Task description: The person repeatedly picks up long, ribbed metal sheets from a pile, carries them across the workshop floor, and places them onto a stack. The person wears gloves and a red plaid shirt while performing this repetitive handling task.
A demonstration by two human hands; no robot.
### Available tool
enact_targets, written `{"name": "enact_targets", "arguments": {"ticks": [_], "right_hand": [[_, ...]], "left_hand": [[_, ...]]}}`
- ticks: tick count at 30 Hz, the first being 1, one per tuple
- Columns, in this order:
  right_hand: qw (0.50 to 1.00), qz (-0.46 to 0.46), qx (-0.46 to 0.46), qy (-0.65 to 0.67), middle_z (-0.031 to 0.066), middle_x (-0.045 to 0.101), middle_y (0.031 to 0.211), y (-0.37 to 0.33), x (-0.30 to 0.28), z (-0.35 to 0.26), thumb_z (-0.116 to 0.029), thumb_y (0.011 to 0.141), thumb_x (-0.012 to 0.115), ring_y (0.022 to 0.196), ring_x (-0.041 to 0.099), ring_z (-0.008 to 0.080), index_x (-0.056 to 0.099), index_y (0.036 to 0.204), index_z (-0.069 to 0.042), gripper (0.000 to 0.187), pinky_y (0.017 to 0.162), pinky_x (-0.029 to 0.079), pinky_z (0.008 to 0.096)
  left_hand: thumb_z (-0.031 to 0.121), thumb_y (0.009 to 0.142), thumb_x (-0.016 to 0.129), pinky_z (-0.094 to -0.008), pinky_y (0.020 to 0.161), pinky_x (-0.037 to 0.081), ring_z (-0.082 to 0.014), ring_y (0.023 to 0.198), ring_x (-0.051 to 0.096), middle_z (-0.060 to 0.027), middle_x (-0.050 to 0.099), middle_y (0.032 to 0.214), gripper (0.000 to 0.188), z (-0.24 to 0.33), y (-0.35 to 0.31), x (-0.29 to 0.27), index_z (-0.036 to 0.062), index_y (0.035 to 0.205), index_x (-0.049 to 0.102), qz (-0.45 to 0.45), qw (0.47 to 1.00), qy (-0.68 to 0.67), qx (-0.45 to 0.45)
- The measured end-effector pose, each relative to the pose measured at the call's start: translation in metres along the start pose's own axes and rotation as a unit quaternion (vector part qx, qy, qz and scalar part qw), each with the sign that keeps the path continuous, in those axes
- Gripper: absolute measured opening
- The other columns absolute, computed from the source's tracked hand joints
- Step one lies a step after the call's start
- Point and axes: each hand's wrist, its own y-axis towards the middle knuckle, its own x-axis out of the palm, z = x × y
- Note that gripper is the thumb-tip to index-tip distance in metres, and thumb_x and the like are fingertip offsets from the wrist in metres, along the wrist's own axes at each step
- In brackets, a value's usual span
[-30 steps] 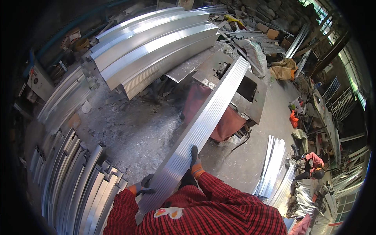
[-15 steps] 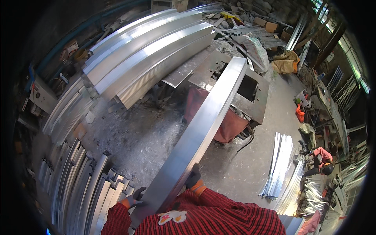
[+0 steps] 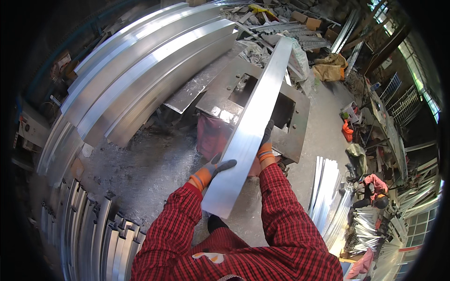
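Observation:
A long, silvery rectangular metal profile point(image 3: 253, 126) slants away from me, its near end in front of my body and its far end out over a metal work table point(image 3: 300, 124) with square openings. Near the close end, my left hand point(image 3: 212, 172), in a grey and orange glove, grips the profile's left edge with fingers lying over the top face. Farther along, my right hand point(image 3: 266, 143), gloved alike, is closed on the right edge; its fingertips are partly hidden. A reddish cloth point(image 3: 213, 136) hangs below the table, partly covered by the profile.
Large stacked metal profiles point(image 3: 154, 70) lie at the far left. Cut profiles point(image 3: 101, 234) stand bunched at lower left. Thin pale strips point(image 3: 324, 192) lie on the floor at right, near a crouching person point(image 3: 375, 189). Scrap and sacks point(image 3: 330, 70) fill the far right.
Both hands have moved forward with the profile, carrying it away from my body and farther over the work table. Its near end now shows, and my arms are stretched out.

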Motion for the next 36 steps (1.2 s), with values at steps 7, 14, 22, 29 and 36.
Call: {"name": "enact_targets", "arguments": {"ticks": [7,14,22,29,36], "right_hand": [[0.989,0.093,-0.068,-0.093,0.0078,0.064,0.122,0.092,-0.103,-0.013,-0.069,0.089,0.058,0.106,0.064,0.0243,0.057,0.133,-0.01,0.074,0.094,0.053,0.042],[0.994,-0.025,0.103,0.027,0.0084,0.065,0.123,0.005,-0.042,0.036,-0.062,0.089,0.065,0.108,0.063,0.0259,0.057,0.134,-0.009,0.071,0.096,0.053,0.0427],[0.993,0.039,0.089,-0.072,0.0108,0.062,0.129,-0.196,-0.028,0.192,-0.06,0.093,0.06,0.114,0.06,0.0247,0.05,0.141,-0.005,0.074,0.101,0.049,0.0377],[0.971,0.017,0.118,-0.208,0.0137,0.055,0.139,-0.355,0.072,0.209,-0.06,0.1,0.045,0.126,0.052,0.0216,0.046,0.145,-0.003,0.072,0.11,0.04,0.0359],[0.993,0.021,0.094,0.07,0.0085,0.037,0.154,-0.228,-0.017,0.186,-0.048,0.106,0.036,0.138,0.039,0.0252,0.027,0.156,-0.01,0.064,0.119,0.029,0.043]], "left_hand": [[0.056,0.082,0.075,-0.0318,0.085,0.053,-0.0172,0.1,0.063,-0.0106,0.066,0.115,0.073,0.013,0.027,0.013,0.0065,0.133,0.057,-0.006,0.995,0.063,0.072],[0.063,0.073,0.079,-0.0364,0.101,0.046,-0.0274,0.122,0.055,-0.0167,0.057,0.134,0.106,-0.082,-0.093,-0.049,0.0046,0.15,0.037,0.007,0.983,0.155,0.097],[0.053,0.066,0.089,-0.0392,0.116,0.032,-0.0293,0.143,0.035,-0.0194,0.036,0.156,0.123,-0.24,-0.254,-0.104,0.0047,0.157,0.021,0.014,0.991,0.132,0.031],[0.049,0.067,0.089,-0.0395,0.117,0.032,-0.0281,0.143,0.037,-0.0192,0.038,0.154,0.12,-0.323,-0.38,-0.124,0.0048,0.156,0.021,0.042,0.988,0.146,-0.014],[0.048,0.066,0.09,-0.0396,0.118,0.031,-0.0268,0.143,0.038,-0.0169,0.039,0.154,0.121,-0.368,-0.455,-0.131,0.004,0.156,0.024,0.062,0.98,0.189,0.024]]}}
